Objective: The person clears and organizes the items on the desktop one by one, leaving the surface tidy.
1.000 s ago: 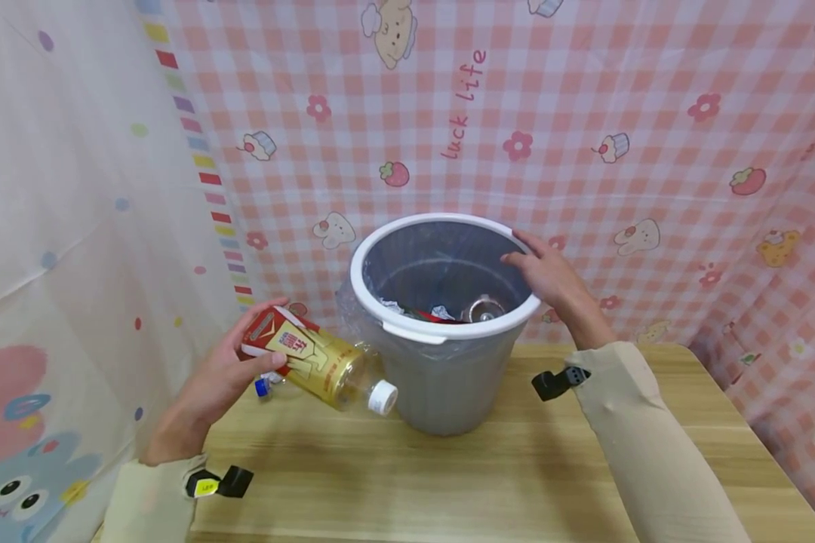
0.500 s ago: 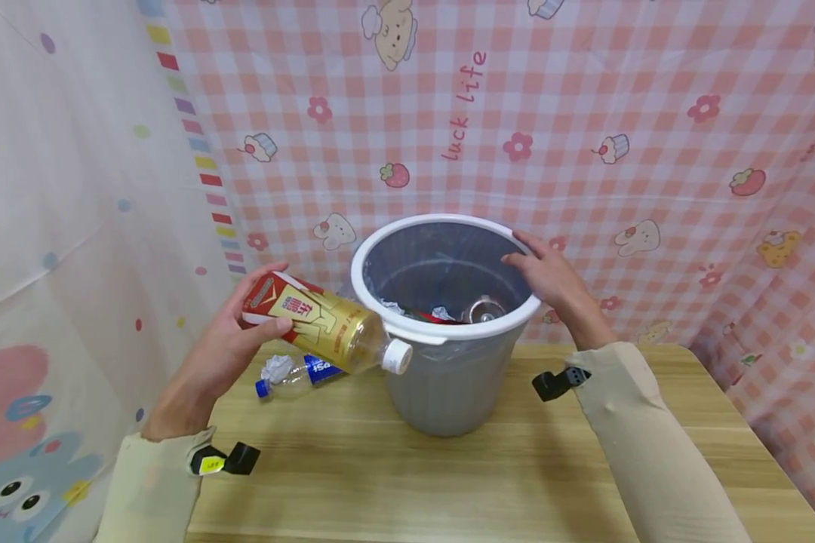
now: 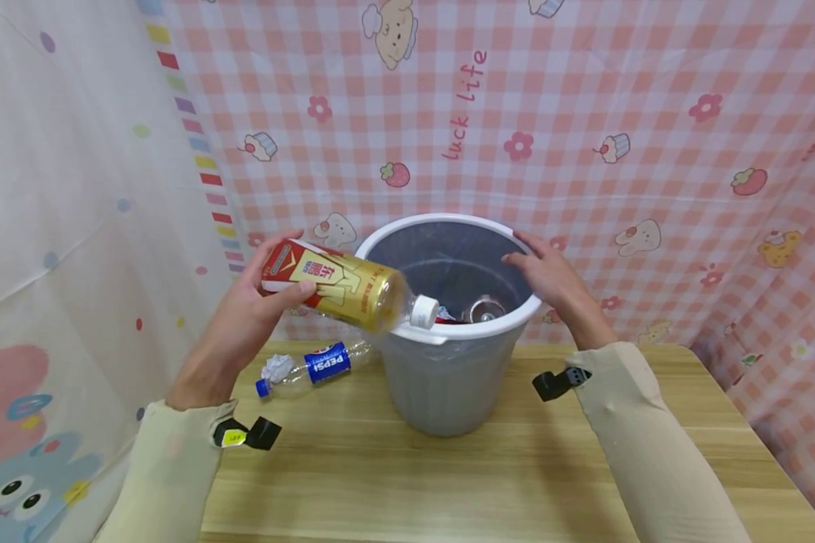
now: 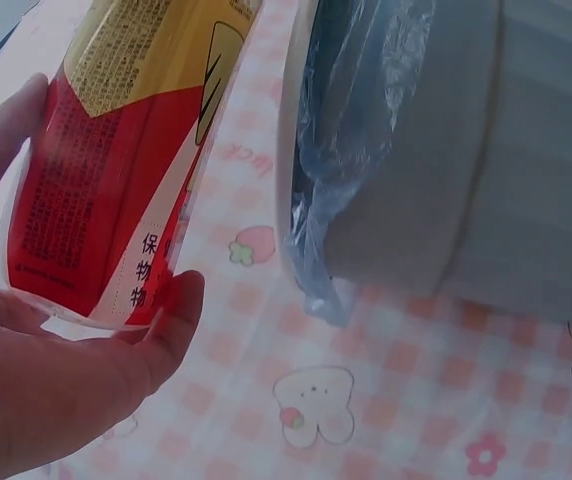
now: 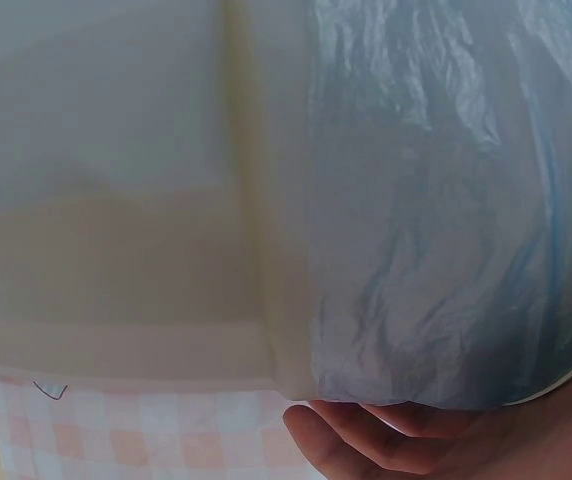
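My left hand [image 3: 261,294] grips the labelled end of a plastic drink bottle [image 3: 333,283] with a red and gold label. The bottle is tilted, its white cap pointing right over the near-left rim of a grey trash can [image 3: 448,385]. In the left wrist view, thumb and fingers wrap the bottle's red base [image 4: 96,220]. My right hand [image 3: 553,279] holds the can's white rim on the right, thumb at the inside. The right wrist view shows fingers [image 5: 366,435] against the can's outer side, by the clear bag liner [image 5: 416,200].
An empty Pepsi bottle [image 3: 328,363] with a blue cap lies on the wooden table [image 3: 380,490] left of the can, beside crumpled white paper [image 3: 277,368]. Inside the can are a clear plastic item [image 3: 485,309] and other trash. A checked pink cloth [image 3: 584,90] hangs behind.
My left hand has raised the drink bottle and moved it right, from beside the can to over its rim. The Pepsi bottle has come into fuller view. My right hand has stayed put.
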A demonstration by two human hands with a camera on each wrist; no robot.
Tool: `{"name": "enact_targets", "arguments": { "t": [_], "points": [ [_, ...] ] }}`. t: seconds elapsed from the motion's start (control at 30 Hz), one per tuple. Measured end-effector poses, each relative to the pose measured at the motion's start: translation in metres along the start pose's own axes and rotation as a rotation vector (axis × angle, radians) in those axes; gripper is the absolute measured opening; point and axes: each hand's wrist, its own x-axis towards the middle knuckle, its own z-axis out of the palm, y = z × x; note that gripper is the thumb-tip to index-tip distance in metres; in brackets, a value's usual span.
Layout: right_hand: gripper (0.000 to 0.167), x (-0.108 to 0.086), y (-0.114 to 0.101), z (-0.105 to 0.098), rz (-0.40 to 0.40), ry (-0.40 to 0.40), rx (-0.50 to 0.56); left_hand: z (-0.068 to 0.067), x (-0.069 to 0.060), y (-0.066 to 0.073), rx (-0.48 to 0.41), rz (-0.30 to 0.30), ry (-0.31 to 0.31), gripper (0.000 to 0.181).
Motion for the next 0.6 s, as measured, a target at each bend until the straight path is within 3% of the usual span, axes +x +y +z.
{"name": "enact_targets", "arguments": {
  "t": [0.2, 0.6],
  "points": [
    [0.066, 0.001, 0.0, 0.001, -0.003, 0.002, 0.008, 0.009, 0.012, 0.006, 0.064, -0.037, 0.055, 0.067],
    [0.066, 0.001, -0.001, 0.001, 0.002, 0.0, 0.016, 0.027, 0.041, 0.013, 0.092, -0.023, 0.057, 0.071]
  ]
}}
